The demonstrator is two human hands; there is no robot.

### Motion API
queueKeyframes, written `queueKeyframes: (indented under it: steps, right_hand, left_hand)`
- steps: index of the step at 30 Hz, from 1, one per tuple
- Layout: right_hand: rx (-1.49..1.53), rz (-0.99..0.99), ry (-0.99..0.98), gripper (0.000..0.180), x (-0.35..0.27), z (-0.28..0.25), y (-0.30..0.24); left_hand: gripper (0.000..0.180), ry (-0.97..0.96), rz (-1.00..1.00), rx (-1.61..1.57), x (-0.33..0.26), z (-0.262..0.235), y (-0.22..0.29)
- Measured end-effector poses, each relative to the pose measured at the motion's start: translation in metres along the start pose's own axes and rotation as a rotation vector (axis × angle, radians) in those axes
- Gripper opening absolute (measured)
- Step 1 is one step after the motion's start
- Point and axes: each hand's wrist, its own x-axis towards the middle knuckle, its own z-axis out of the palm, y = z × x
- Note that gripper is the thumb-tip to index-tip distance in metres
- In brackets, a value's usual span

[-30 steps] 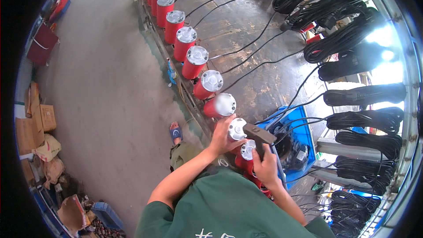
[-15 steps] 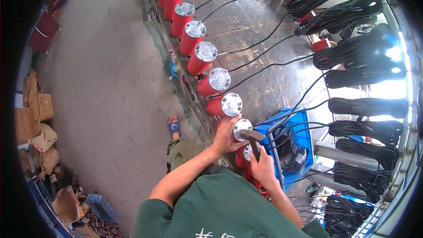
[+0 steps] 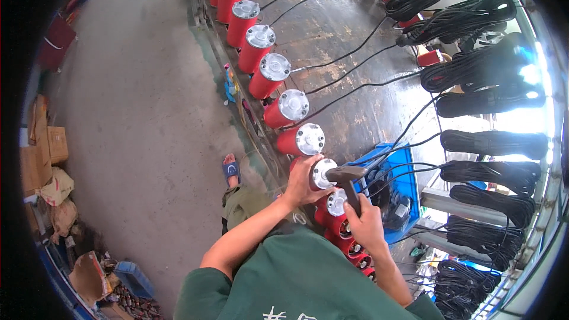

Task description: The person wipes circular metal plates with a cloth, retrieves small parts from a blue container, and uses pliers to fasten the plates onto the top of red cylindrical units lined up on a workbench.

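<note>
My left hand (image 3: 302, 182) is wrapped round a red cylindrical motor housing with a silver end cap (image 3: 322, 174). In my right hand (image 3: 365, 223) is a hammer (image 3: 351, 194), gripped by its dark handle. The hammer's head lies over the right edge of that cap; whether it touches cannot be made out. Just nearer to me stands another capped red housing (image 3: 336, 202), below the hammer. Beyond my left hand, a row of similar red motors (image 3: 294, 141) with silver caps runs along the bench's left edge. Several open-ended red housings (image 3: 349, 248) stand close to my body.
To the right of the hammer sits a blue crate (image 3: 404, 185) with dark parts inside. Black cables cross the worn bench (image 3: 332, 41) to coiled bundles (image 3: 495, 142) along the right. Cardboard boxes (image 3: 58, 144) and sacks line the floor's left side.
The hammer and my right hand have shifted slightly right, showing more of the nearer capped housing. My left hand keeps its hold on the same motor. The view has shifted a little.
</note>
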Motion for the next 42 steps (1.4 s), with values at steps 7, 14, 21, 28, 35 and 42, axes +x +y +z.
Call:
queueKeyframes:
  steps: [7, 14, 21, 28, 35, 42]
  right_hand:
    - [-0.185, 0.044, 0.002, 0.028, 0.006, 0.027, -0.007]
    - [0.016, -0.078, 0.091, 0.026, -0.011, -0.011, -0.003]
    - [-0.179, -0.036, 0.041, 0.031, 0.012, 0.047, 0.014]
    - [0.086, -0.083, 0.083, 0.023, -0.017, -0.008, -0.005]
    - [-0.014, 0.055, 0.083, 0.036, -0.007, 0.037, 0.011]
    - [0.29, -0.085, 0.185, 0.027, -0.021, 0.017, -0.003]
  left_hand:
    - [0.102, -0.024, 0.096, 0.079, 0.004, -0.004, -0.01]
    - [0.101, -0.015, 0.12, 0.091, 0.01, -0.008, -0.006]
    - [0.093, -0.01, -0.006, 0.034, 0.005, -0.009, 0.002]
    - [0.095, -0.029, -0.086, -0.063, 0.002, 0.001, 0.013]
    - [0.087, -0.089, -0.063, -0.009, 0.007, -0.004, 0.018]
    - [0.087, -0.113, -0.125, -0.113, 0.007, -0.002, 0.02]
